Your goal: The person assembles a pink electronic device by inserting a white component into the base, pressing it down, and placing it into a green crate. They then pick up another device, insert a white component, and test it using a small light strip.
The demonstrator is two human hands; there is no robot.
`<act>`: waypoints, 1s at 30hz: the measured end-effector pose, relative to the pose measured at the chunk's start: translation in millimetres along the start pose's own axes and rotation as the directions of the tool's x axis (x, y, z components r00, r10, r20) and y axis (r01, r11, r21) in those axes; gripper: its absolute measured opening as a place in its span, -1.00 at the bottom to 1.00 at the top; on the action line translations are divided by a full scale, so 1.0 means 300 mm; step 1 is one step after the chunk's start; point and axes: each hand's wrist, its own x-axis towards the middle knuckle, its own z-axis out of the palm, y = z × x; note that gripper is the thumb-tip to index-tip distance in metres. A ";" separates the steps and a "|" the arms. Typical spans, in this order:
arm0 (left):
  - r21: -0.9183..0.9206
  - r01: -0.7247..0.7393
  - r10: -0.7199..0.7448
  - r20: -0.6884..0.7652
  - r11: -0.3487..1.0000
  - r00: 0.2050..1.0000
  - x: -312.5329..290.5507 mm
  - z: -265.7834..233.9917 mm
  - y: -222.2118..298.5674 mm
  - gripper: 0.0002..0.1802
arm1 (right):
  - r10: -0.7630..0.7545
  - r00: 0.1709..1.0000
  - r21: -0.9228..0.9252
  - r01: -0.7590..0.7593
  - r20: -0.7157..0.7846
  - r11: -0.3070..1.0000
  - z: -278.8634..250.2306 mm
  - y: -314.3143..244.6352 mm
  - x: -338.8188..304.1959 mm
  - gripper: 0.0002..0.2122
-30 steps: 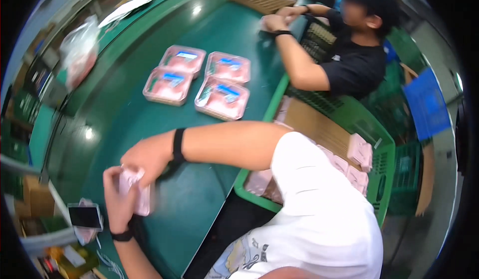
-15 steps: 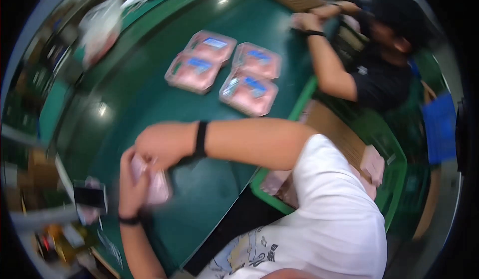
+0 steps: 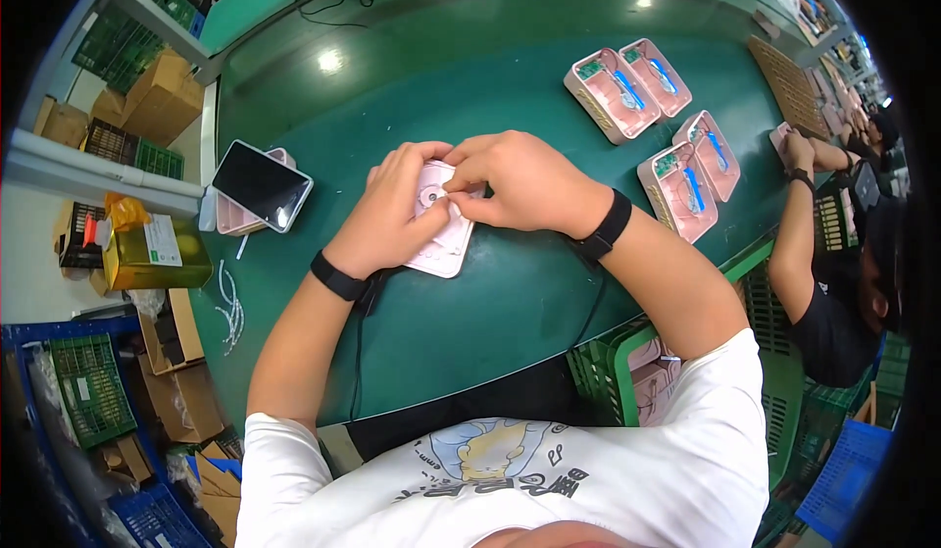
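Left hand (image 3: 397, 205) closed on a pink plastic casing half (image 3: 441, 259), palm along its left side, thumb lying over the inner face; right hand (image 3: 524, 180) bent in from the other side, thumb and fingers drawn narrow at the upper right of the piece; whether anything small sits between those fingertips, cannot tell, fingers cover it.

Casing half lies over the green worktable (image 3: 441, 342), in front of the person's chest; a round fitting (image 3: 432, 195) shows inside, between the hands; black wristband (image 3: 333, 275) on the left wrist, another on the right; a dark cord (image 3: 359, 362) hangs from the left one.

Right of the hands, well apart, four open pink housings (image 3: 627, 122) in two pairs, each with a blue cylindrical part and wiring inside; left of the hands, a dark-screened phone (image 3: 263, 185) resting on a pink casing (image 3: 235, 220); pale thin strips (image 3: 232, 308) nearby on the table; beyond the left edge, a yellowish jug (image 3: 157, 254); green plastic crate (image 3: 622, 372) by the person's right elbow, pink pieces inside; co-worker's hand (image 3: 799, 151) at far right.
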 end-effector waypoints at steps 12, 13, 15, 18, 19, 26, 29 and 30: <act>0.007 0.011 -0.011 -0.025 1.000 1.000 0.000 0.006 -0.002 -0.36 | 0.025 0.999 -0.094 -0.021 0.036 0.995 -0.008 -0.033 0.003 -0.87; -0.001 0.016 -0.016 -0.026 1.000 1.000 -0.001 0.005 -0.003 -0.36 | 0.036 0.998 -0.117 -0.030 0.047 0.993 -0.009 -0.035 0.005 -0.87; 0.000 0.030 -0.030 -0.014 1.000 0.999 0.001 0.002 0.002 -0.35 | 0.027 0.999 -0.108 -0.022 0.044 0.994 -0.013 -0.034 0.006 -0.87; 0.001 0.058 -0.058 0.013 0.998 0.998 0.004 -0.001 0.001 -0.33 | 0.013 0.999 -0.089 -0.010 0.038 0.996 -0.020 -0.018 0.007 -0.86; -0.025 0.065 -0.065 0.010 0.998 0.998 0.002 -0.001 -0.007 -0.36 | -0.016 0.999 -0.051 0.018 0.028 0.999 -0.024 -0.007 0.013 -0.86; -0.626 0.252 -0.207 0.146 0.738 0.968 0.008 -0.007 -0.078 -0.46 | 0.020 0.990 0.089 -0.033 0.141 0.995 -0.060 -0.008 0.012 -0.70; -0.644 0.250 -0.210 0.140 0.723 0.968 0.019 0.005 -0.082 -0.46 | -0.046 0.988 -0.034 0.052 0.146 0.998 -0.074 -0.024 -0.007 -0.38; -0.644 0.245 -0.194 0.150 0.725 0.969 0.025 0.012 -0.085 -0.46 | -0.033 0.990 -0.043 0.039 0.136 0.998 -0.072 -0.030 -0.013 -0.38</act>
